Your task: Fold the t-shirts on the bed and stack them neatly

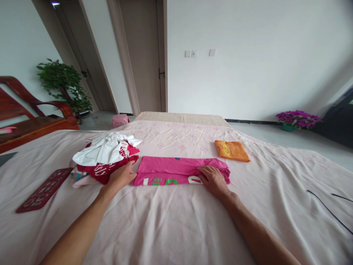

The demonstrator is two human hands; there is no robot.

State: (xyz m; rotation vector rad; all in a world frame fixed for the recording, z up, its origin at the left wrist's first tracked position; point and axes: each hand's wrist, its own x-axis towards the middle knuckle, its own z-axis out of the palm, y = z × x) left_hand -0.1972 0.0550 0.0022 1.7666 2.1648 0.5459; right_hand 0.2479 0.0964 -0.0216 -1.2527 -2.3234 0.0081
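A pink T-shirt (165, 165), folded into a long strip with white and green print along its near edge, lies in front of me. My right hand (214, 180) rests on its right part, fingers stretched over the cloth. At the strip's left end is my left hand (124, 174), thumb and fingers apart, the thumb at the shirt's edge. Just beyond that hand is a loose heap with a white garment (102, 149) on top of a red garment (103, 171) with white lettering. Farther back on the right sits a folded orange garment (233, 151) with yellow lettering.
A pale pink sheet (176, 221) with wrinkles covers the surface. On the left lies a dark red patterned strip (44, 189); at the right, a black cable (328, 209). Beyond are a wooden bench (35, 106), a pink stool (120, 120) and purple flowers (299, 118).
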